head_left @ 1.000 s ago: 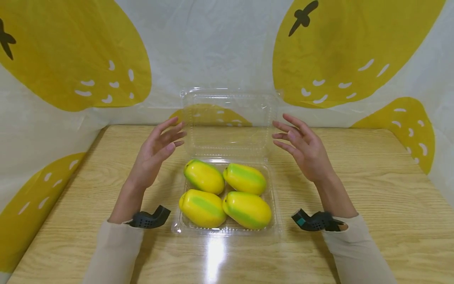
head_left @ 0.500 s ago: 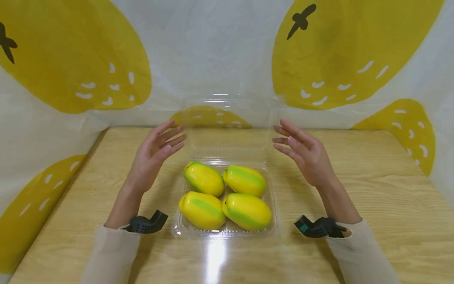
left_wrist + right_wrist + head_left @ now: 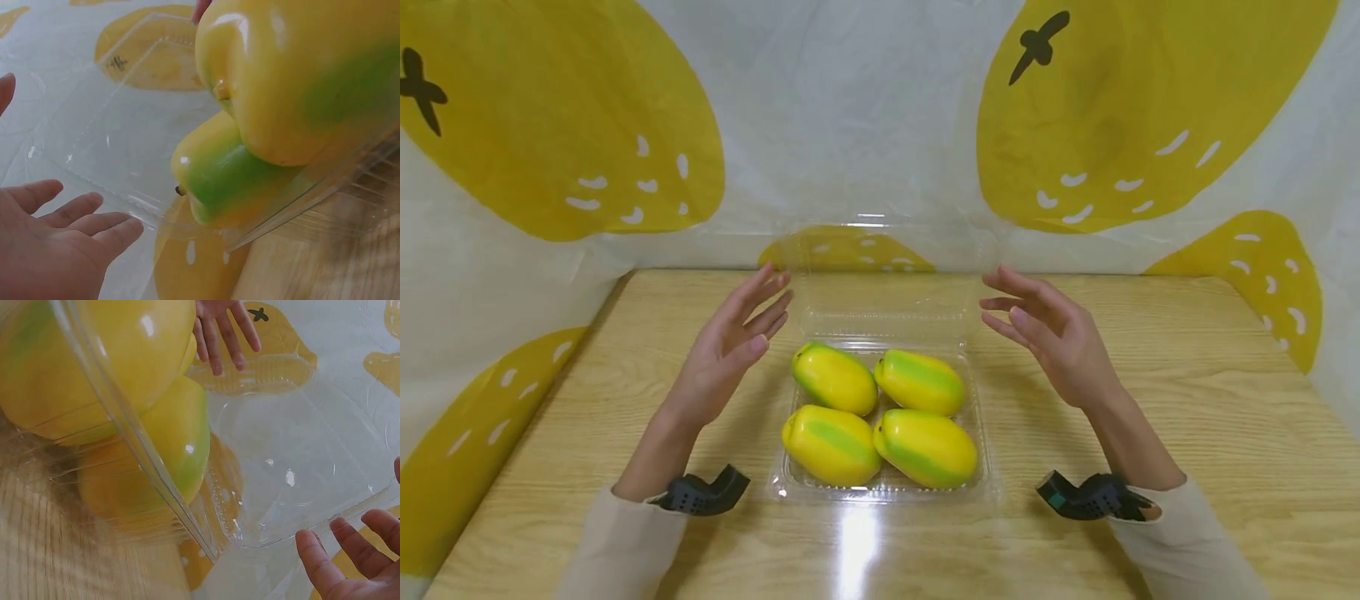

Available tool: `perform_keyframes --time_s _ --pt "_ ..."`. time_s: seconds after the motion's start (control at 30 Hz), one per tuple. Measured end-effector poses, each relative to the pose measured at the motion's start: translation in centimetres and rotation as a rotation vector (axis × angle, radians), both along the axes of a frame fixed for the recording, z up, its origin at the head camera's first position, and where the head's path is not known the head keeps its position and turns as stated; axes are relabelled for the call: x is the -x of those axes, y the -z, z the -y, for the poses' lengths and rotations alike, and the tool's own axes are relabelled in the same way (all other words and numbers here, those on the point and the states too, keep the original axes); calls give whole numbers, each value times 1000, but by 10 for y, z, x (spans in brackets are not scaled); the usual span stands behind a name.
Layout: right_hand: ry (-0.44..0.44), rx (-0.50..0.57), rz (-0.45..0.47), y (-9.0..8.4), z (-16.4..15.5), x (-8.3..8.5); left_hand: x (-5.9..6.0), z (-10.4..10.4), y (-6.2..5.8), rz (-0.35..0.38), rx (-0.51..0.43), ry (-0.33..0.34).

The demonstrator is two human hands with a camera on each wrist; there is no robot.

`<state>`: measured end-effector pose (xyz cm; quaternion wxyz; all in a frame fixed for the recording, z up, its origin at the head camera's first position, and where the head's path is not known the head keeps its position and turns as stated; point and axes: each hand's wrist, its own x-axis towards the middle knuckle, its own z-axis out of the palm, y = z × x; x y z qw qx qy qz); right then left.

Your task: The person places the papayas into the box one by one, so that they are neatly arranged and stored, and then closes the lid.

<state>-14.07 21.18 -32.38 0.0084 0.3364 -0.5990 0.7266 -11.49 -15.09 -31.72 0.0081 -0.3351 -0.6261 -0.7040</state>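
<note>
Several yellow papayas with green streaks, one at the front right [image 3: 925, 448], lie in the base of a clear plastic clamshell box [image 3: 887, 493]. Its hinged lid [image 3: 883, 292] stands raised behind them. My left hand [image 3: 722, 354] is beside the lid's left edge, fingers extended and slightly bent. On the other side, my right hand [image 3: 1060, 342] mirrors it. In the right wrist view, the right hand's fingertips [image 3: 306, 540] meet the lid's rim or lie very near it; whether they touch, I cannot tell. Neither hand grips anything.
The box stands on a wood-grain table [image 3: 1187, 400]. A white cloth [image 3: 850, 100] with large yellow fruit prints hangs behind and at both sides. Black cameras, such as the left one [image 3: 703, 492], sit on both wrists.
The lid's upper edge appears lower in the head view, so its tilt has changed. Both hands have shifted slightly down in view, the wrists moving outward. The papayas stay put in the base.
</note>
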Motion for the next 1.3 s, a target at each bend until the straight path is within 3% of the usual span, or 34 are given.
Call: perform_keyframes --time_s 0.33,0.67,0.9,1.17,1.3 --pt "60 -65 -71 1 2 -8 -12 1 5 25 81 -6" --pt "134 -133 -105 3 -2 -21 -24 3 8 118 121 -30" --pt "51 -99 -123 7 -1 -27 -32 3 5 105 132 -31" --pt "47 -131 -165 14 -2 -35 -38 6 5 75 161 -37" --pt "47 -146 -167 18 -4 -39 -42 8 7 61 135 -4"
